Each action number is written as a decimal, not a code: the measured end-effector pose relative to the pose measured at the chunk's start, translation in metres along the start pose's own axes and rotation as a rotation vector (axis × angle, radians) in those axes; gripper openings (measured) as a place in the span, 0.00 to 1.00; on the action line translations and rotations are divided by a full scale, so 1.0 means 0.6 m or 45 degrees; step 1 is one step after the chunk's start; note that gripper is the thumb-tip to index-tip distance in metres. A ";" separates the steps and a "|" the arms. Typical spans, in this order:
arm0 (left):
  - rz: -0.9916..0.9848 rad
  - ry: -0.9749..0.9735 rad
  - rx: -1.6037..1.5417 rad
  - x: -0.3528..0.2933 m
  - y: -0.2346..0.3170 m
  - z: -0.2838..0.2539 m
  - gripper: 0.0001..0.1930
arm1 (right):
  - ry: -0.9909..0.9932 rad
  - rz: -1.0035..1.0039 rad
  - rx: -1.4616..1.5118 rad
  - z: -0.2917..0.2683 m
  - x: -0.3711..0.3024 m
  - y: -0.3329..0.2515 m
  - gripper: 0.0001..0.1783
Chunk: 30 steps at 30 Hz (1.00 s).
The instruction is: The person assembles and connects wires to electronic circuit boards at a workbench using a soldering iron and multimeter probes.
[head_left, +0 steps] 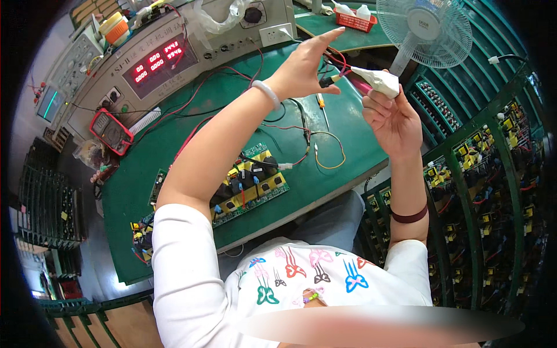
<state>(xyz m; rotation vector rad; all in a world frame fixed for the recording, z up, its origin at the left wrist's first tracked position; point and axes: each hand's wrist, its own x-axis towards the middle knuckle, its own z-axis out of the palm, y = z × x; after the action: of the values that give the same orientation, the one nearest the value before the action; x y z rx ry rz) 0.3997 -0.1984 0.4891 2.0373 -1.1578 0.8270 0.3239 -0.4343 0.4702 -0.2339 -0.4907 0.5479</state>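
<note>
Both my hands are raised above the green bench (174,145). My right hand (394,119) grips a white tape-wrapped tool handle (380,81) whose tip points left. My left hand (304,66) pinches the small dark end of a wire plug (328,81) at that tip, index finger stretched out; red and black wires (336,58) run from it. A white bangle is on my left wrist, a dark band on my right. Below my left arm lies a circuit board (255,180) with yellow and black parts. A yellow wire loop (331,153) lies to its right.
A grey test panel with red number displays (156,61) stands at the back left, a red multimeter (110,130) in front of it. A white fan (426,29) is at the back right. Green racks filled with circuit boards (493,174) stand to the right. A screwdriver (322,107) lies on the bench.
</note>
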 end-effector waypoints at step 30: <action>-0.515 -1.052 0.001 -0.160 -0.047 -0.004 0.22 | 0.831 0.126 -2.615 -0.236 -0.034 0.011 0.21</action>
<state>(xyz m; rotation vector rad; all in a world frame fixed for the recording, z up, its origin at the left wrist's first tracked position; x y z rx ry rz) 0.3843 -0.1389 0.4102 2.5716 -1.0547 -0.2549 0.3772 -0.4519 0.3386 -2.3125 -0.2175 -0.1713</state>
